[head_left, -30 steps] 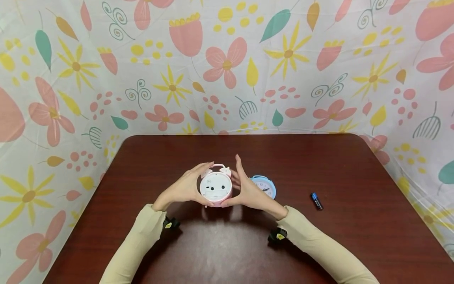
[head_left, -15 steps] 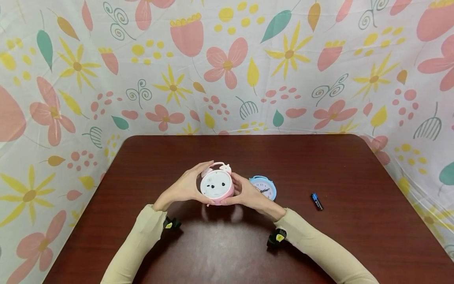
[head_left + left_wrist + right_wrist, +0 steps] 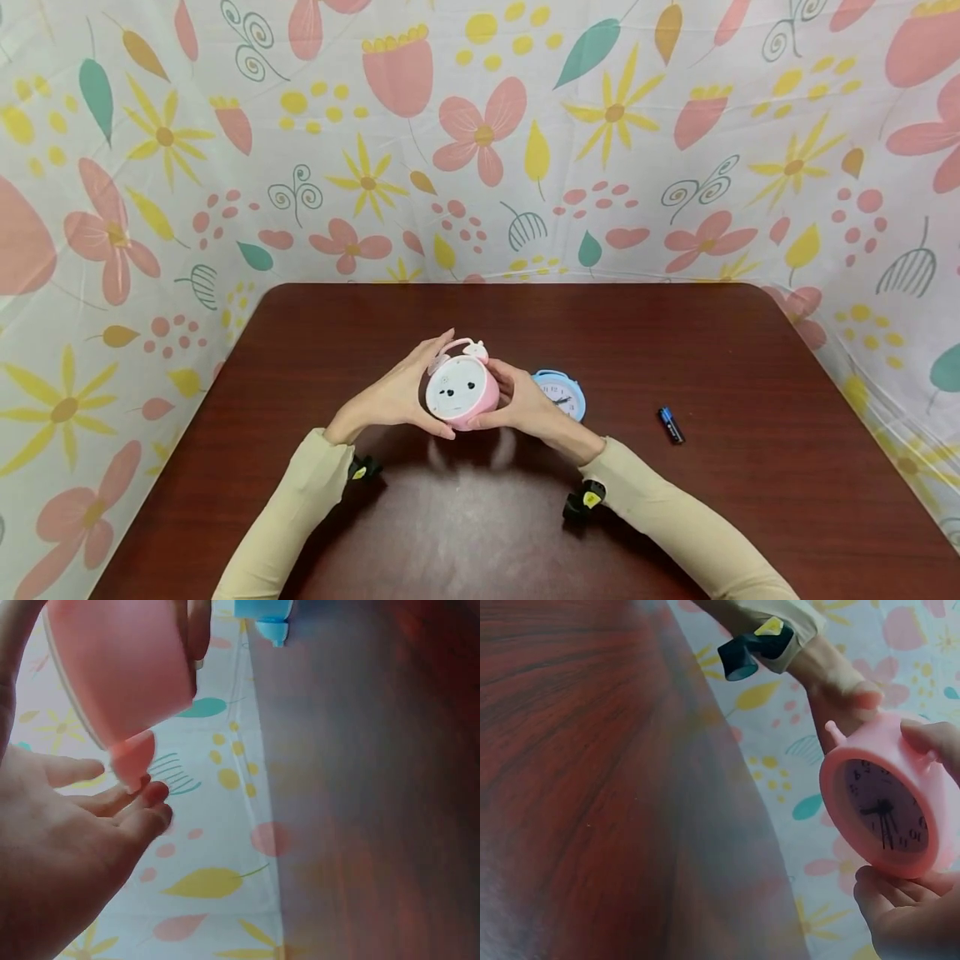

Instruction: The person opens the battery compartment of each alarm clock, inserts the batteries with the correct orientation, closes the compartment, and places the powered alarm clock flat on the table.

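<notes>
A pink twin-bell alarm clock [image 3: 459,392] is held up in front of me, its white back with two black knobs turned towards the head camera. My left hand [image 3: 396,392] holds its left side, fingers up by the handle and bell, thumb low. On the other side my right hand [image 3: 534,410] grips the pink casing, thumb underneath and fingers partly hidden behind. The clock's dial [image 3: 885,806] with black hands shows in the right wrist view. Partly behind my right hand, a light blue alarm clock [image 3: 566,395] lies face up on the table.
A blue and black battery [image 3: 671,425] lies to the right on the dark brown table [image 3: 360,525]. A flower-patterned cloth [image 3: 480,200] hangs behind the table. Black wrist cameras [image 3: 583,502] sit under both cuffs.
My right hand's raised index finger has come down onto the pink clock. The clock has tilted and turned a little, so more of its pink side shows, and it sits slightly higher.
</notes>
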Demonstrator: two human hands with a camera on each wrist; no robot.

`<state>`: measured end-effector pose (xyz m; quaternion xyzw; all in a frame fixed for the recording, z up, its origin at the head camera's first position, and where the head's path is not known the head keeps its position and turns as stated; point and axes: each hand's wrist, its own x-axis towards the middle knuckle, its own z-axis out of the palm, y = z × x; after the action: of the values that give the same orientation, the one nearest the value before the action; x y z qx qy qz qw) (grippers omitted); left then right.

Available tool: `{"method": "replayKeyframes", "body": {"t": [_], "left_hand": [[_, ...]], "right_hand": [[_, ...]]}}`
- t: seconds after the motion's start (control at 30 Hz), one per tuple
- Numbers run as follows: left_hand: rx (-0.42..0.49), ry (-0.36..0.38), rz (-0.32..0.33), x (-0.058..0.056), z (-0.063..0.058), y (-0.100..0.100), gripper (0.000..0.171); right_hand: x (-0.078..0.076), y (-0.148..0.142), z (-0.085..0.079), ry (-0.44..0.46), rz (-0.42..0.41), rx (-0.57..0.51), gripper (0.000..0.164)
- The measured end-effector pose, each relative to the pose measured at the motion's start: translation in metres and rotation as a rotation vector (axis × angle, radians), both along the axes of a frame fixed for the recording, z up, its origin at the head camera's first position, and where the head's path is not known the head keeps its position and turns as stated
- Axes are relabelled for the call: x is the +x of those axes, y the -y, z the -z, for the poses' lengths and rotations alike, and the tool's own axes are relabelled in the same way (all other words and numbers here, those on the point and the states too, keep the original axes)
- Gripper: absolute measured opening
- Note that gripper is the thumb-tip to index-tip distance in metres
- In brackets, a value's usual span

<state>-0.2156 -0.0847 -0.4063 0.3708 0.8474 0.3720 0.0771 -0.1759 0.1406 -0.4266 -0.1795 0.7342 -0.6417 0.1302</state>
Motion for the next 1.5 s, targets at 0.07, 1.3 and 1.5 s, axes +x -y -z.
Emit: {"method": "replayKeyframes", "body": {"t": [0.07,1.3,1.5], "left_hand": [[0.004,-0.007,0.019,0.001,-0.002,-0.002,0.13],[0.018,-0.127,0.057,-0.004,-0.016,-0.013,0.108],[0.076,-0.115,0.052,-0.004,-0.017,-0.011,0.106]], "right_hand": [[0.001,0.0,-0.003,-0.003,-0.004,-0.006,0.082],[0.004,0.001,0.009,0.005,-0.139,-0.08,0.119],[0.006,0.008,0.013,-0.005,-0.159,-0.085,0.097]]}}
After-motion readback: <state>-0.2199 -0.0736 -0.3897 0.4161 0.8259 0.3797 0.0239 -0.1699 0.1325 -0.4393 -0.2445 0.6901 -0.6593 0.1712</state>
